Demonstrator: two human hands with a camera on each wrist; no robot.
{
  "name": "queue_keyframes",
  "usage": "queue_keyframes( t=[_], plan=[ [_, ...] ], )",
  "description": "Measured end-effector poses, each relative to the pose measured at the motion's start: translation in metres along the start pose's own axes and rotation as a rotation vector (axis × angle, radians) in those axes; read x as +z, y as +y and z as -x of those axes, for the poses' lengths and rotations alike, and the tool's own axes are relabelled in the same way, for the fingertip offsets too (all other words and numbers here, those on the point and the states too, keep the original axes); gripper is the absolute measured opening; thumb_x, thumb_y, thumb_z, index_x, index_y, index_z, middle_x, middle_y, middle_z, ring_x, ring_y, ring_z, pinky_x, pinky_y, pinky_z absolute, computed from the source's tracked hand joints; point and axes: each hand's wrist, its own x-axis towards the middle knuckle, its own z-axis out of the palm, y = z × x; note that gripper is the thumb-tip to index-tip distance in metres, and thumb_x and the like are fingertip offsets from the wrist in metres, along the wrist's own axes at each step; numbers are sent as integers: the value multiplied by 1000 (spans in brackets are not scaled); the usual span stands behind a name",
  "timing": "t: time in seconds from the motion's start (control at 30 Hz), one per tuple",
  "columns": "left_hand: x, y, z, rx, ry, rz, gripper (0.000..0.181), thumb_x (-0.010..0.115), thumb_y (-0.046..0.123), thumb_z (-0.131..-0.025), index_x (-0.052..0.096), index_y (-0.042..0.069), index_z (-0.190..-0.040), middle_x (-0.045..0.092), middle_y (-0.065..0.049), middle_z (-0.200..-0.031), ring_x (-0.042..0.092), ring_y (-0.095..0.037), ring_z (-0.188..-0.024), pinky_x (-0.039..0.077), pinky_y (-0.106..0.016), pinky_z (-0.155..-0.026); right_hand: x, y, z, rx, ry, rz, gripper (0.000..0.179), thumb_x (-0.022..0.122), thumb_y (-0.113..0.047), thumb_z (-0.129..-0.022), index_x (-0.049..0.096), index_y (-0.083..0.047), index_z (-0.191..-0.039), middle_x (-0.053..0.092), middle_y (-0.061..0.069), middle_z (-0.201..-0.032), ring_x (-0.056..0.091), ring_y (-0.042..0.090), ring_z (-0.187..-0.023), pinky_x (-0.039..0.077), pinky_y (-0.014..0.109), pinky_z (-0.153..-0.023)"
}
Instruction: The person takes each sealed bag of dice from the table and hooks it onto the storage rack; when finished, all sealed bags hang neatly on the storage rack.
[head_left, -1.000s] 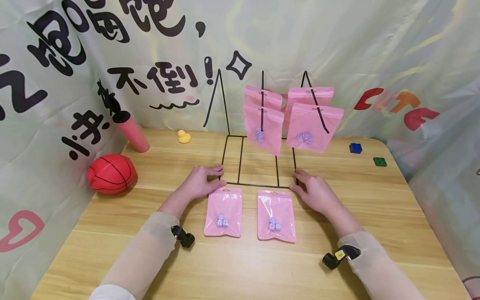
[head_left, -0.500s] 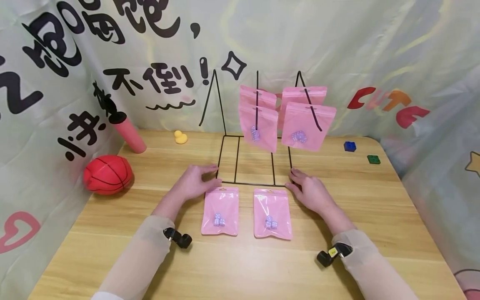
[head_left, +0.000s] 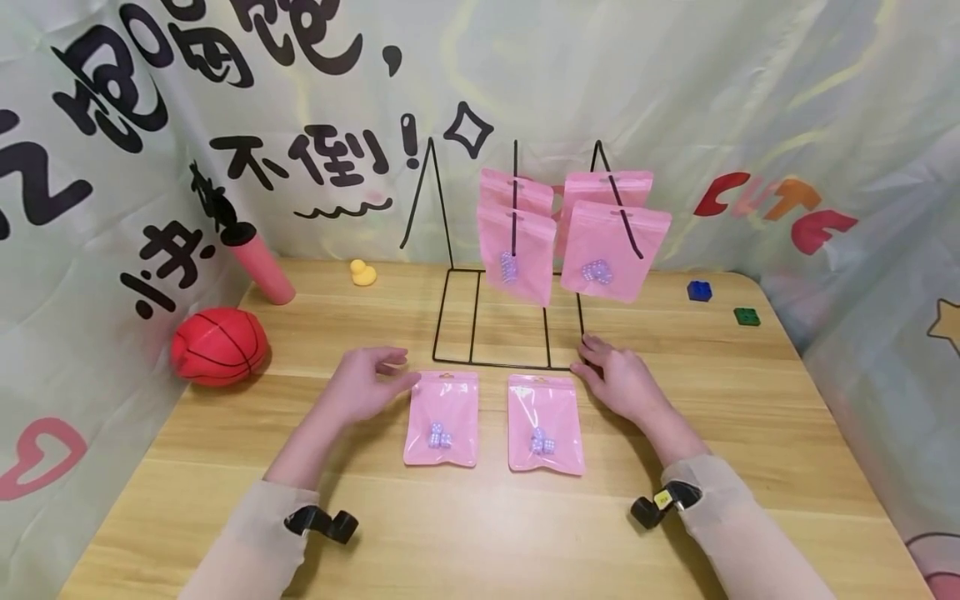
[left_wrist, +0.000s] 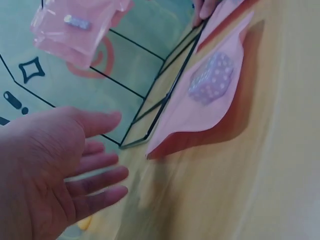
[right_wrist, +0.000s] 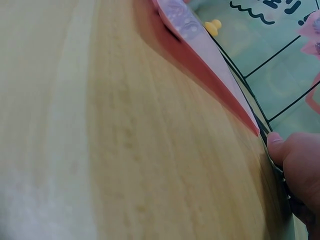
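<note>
A black wire display rack [head_left: 474, 333] stands on the table, with pink zip bags [head_left: 617, 242] of purple dice hanging from its middle and right hooks. My right hand [head_left: 622, 382] grips the rack's front right corner; in the right wrist view the thumb [right_wrist: 275, 142] lies against the frame. Two more pink pouches lie flat before the rack, a left bag [head_left: 442, 408] and a right bag [head_left: 545, 412], each with several purple dice inside. My left hand [head_left: 365, 385] holds nothing, fingers loosely extended, by the left bag's top left corner and apart from the rack.
The left hook [head_left: 417, 192] bears no bag. A red ball [head_left: 219, 347], a pink cylinder [head_left: 262, 267] with a black top and a yellow duck [head_left: 363, 272] are at left. Blue [head_left: 699, 290] and green [head_left: 747, 317] bricks lie at right. A printed curtain [head_left: 315, 100] hangs behind.
My left hand has let go of the rack's front left corner and drawn back left and toward me. The right hand stays at its corner. The bags hang and lie as before.
</note>
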Motion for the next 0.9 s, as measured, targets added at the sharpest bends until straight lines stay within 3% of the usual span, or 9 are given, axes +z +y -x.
queue_keyframes(
  t=[0.13, 0.43, 0.67, 0.9],
  plan=[
    [2, 3, 11, -96, 16, -6, 55, 84, 36, -93, 70, -1, -132, 76, -12, -118, 73, -29, -105, 61, -45, -92, 0, 1, 0, 0, 5, -6, 46, 71, -23, -104, 65, 9, -136, 57, 29, -146, 55, 49, -132, 48, 61, -107],
    [9, 15, 25, -323, -53, 24, 57, 83, 44, -91, 71, -2, -123, 73, -7, -100, 68, -23, -92, 60, -42, -85, 1, 0, 0, 12, -2, -6, 46, 70, -24, -105, 65, 9, -136, 57, 28, -147, 54, 48, -134, 47, 61, -109],
    [15, 16, 26, -369, -71, 77, 38, 83, 34, -93, 78, 0, -106, 76, -3, -80, 72, -18, -79, 59, -39, -81, 1, -1, 0, 17, -5, -7, 46, 71, -24, -104, 65, 8, -136, 57, 28, -147, 54, 48, -134, 47, 60, -109],
    [25, 8, 22, -387, -83, 196, 32, 89, 27, -89, 78, -2, -100, 76, -7, -82, 73, -19, -75, 62, -34, -72, 2, 1, 1, 17, 0, -5, 47, 70, -25, -105, 65, 9, -137, 57, 27, -147, 54, 48, -134, 46, 60, -110]
  ],
)
